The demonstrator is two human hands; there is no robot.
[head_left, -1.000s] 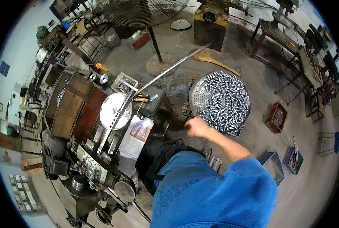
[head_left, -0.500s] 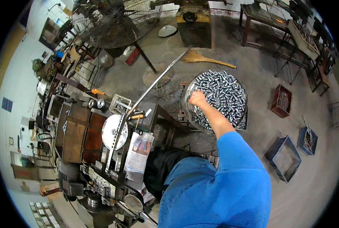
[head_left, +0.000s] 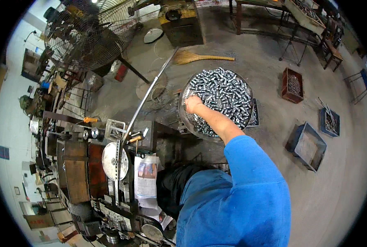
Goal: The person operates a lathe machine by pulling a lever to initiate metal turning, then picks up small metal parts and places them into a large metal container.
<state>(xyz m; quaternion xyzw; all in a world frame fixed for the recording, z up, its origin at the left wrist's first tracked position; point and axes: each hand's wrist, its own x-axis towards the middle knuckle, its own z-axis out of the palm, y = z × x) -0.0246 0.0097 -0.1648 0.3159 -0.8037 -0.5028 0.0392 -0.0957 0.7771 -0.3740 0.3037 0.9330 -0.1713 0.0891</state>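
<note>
My right hand (head_left: 193, 104) is at the left side of a wide round metal pan (head_left: 184, 118), with its fingers curled downward and mostly hidden from above. Heaped in the pan are many short, shiny metal cylinders (head_left: 222, 88). Small holes show in the bare metal near the hand. Whether a cylinder sits between the fingers cannot be seen. A blue sleeve covers my upper right arm. My left hand is out of view.
At the left stands a machine with a round pale disc (head_left: 115, 161), a long metal bar (head_left: 146, 99) and a newspaper (head_left: 145, 179). A broom (head_left: 204, 57) lies beyond the pan. Rightward are a red-brown bin (head_left: 292, 85) and blue metal bins (head_left: 308, 147). A large fan (head_left: 91, 35) stands far left.
The whole view has shifted, so the pan and bins appear farther left. My right hand has moved slightly toward the pan's left rim, and its fingers look more curled.
</note>
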